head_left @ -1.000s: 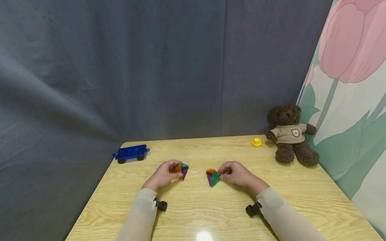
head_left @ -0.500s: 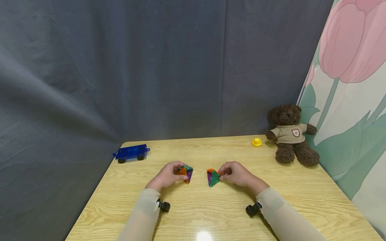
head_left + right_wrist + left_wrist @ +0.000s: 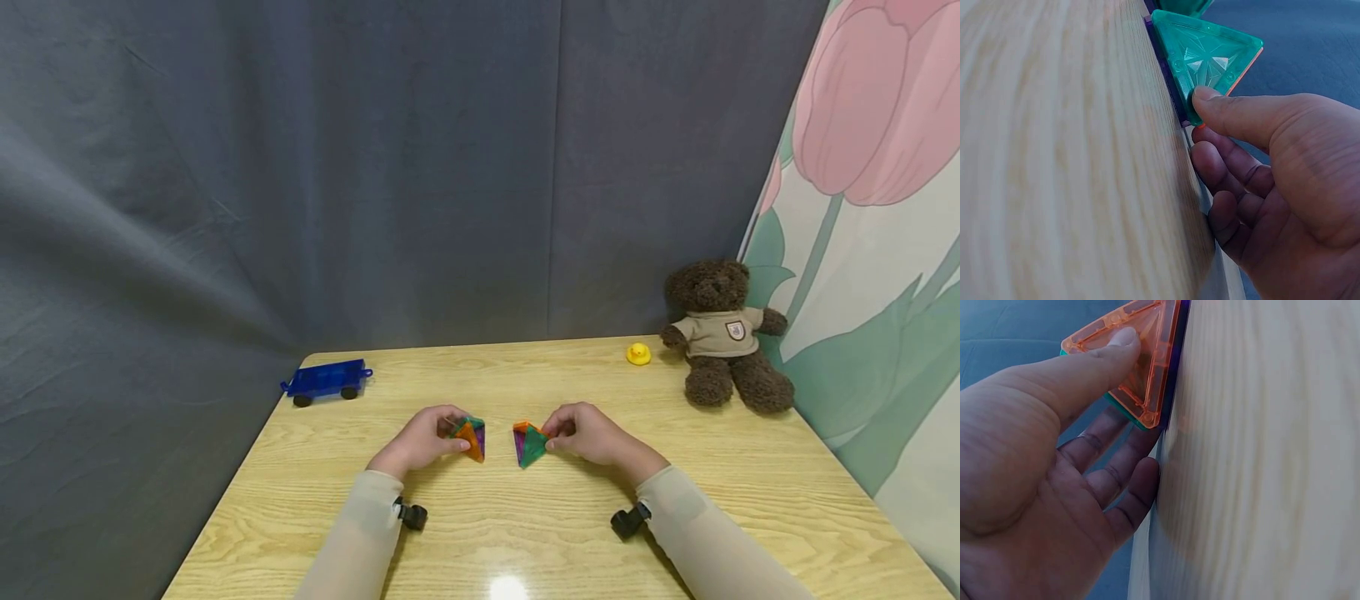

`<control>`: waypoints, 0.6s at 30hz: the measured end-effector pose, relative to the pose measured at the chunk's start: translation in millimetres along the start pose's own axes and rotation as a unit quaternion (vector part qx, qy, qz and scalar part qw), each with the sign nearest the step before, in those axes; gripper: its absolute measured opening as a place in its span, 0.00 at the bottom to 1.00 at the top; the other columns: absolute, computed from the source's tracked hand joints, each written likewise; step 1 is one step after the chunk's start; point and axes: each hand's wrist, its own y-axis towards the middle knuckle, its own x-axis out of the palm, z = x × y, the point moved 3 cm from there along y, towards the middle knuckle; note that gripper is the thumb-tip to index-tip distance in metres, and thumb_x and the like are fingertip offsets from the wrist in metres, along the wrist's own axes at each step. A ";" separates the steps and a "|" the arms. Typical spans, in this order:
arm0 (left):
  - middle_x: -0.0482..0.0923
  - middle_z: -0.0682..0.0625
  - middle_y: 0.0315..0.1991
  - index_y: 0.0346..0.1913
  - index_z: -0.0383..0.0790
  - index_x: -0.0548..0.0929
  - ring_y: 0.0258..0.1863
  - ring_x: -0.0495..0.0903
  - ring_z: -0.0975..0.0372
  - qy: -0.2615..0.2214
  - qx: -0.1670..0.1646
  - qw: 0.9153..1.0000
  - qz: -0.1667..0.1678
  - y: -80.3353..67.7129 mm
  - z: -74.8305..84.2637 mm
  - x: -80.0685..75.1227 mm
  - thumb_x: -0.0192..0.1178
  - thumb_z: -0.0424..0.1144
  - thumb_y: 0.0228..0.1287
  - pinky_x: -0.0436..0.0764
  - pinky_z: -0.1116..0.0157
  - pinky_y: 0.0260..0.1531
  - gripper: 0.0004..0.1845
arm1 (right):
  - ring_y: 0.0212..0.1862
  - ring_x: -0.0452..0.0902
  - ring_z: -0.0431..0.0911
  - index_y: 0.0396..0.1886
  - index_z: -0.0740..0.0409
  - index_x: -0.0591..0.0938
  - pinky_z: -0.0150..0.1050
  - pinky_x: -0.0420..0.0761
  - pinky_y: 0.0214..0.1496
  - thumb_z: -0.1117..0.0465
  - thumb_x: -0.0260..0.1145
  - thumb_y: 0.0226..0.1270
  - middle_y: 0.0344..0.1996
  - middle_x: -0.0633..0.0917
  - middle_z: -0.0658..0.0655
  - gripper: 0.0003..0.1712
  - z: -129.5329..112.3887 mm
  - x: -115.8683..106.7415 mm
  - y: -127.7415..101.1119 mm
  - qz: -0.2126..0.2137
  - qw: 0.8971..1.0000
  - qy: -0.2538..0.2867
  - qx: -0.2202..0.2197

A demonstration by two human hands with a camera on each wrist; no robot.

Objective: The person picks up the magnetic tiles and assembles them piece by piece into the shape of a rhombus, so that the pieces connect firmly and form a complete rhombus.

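Note:
My left hand (image 3: 423, 439) pinches a small pyramid of translucent magnetic tiles (image 3: 476, 443) near the table's middle. Its orange triangular tile (image 3: 1152, 353) lies under the thumb in the left wrist view, with green and purple tile edges behind. Across a narrow gap, my right hand (image 3: 588, 434) grips a second magnetic tile pyramid (image 3: 534, 446) between thumb and fingers. On that one a green triangular tile (image 3: 1210, 50) faces the right wrist camera, with purple along the table side and orange behind. Both pyramids sit at the tabletop. The fingers behind each are partly hidden.
A blue wheeled toy wagon base (image 3: 327, 380) stands at the table's back left. Toward the back right are a yellow rubber duck (image 3: 638, 354) and a brown teddy bear (image 3: 720, 337). A dark curtain (image 3: 450, 175) hangs behind the wooden table (image 3: 480, 517).
My left hand has moved right and slightly nearer with its pyramid, turning it so more of the orange face shows. The gap between the pyramids is narrower. My right hand has barely moved.

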 end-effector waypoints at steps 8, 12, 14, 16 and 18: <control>0.79 0.59 0.43 0.55 0.57 0.80 0.44 0.78 0.64 0.009 0.002 1.000 -0.008 -0.7 11.8 8.9 0.69 0.44 0.59 0.78 0.62 0.42 0.20 | 0.31 0.76 0.45 0.35 0.47 0.86 0.37 0.78 0.32 0.61 0.74 0.57 0.31 0.83 0.48 0.07 -0.3 0.8 -0.6 0.002 1.000 -0.008 -0.006; 0.79 0.58 0.43 0.55 0.54 0.80 0.44 0.78 0.63 0.001 0.007 1.000 -0.012 0.1 16.9 14.0 0.69 0.44 0.59 0.79 0.62 0.39 0.20 | 0.31 0.75 0.45 0.35 0.46 0.86 0.37 0.78 0.32 0.61 0.74 0.57 0.31 0.83 0.48 0.07 -0.5 0.5 -0.9 0.001 1.000 -0.006 -0.008; 0.79 0.58 0.43 0.55 0.54 0.80 0.43 0.78 0.63 -0.001 0.008 1.000 -0.014 1.2 17.8 16.6 0.69 0.44 0.59 0.79 0.63 0.37 0.20 | 0.31 0.75 0.45 0.35 0.46 0.86 0.37 0.78 0.33 0.62 0.74 0.57 0.31 0.83 0.48 0.07 -0.6 0.5 -1.1 -0.001 1.000 -0.003 -0.009; 0.79 0.59 0.43 0.55 0.55 0.80 0.43 0.78 0.63 0.001 0.008 1.000 -0.014 2.6 17.9 18.9 0.69 0.44 0.59 0.80 0.63 0.36 0.20 | 0.31 0.76 0.45 0.35 0.47 0.86 0.38 0.78 0.33 0.62 0.74 0.57 0.31 0.83 0.48 0.07 -0.6 0.7 -1.0 -0.003 1.000 0.000 -0.009; 0.78 0.59 0.43 0.55 0.55 0.80 0.42 0.78 0.64 0.007 0.009 1.000 -0.013 4.2 17.3 21.1 0.69 0.45 0.59 0.80 0.64 0.36 0.20 | 0.32 0.76 0.45 0.35 0.47 0.86 0.38 0.79 0.33 0.62 0.74 0.57 0.31 0.83 0.48 0.07 -0.1 0.9 -0.7 -0.005 1.000 0.001 -0.010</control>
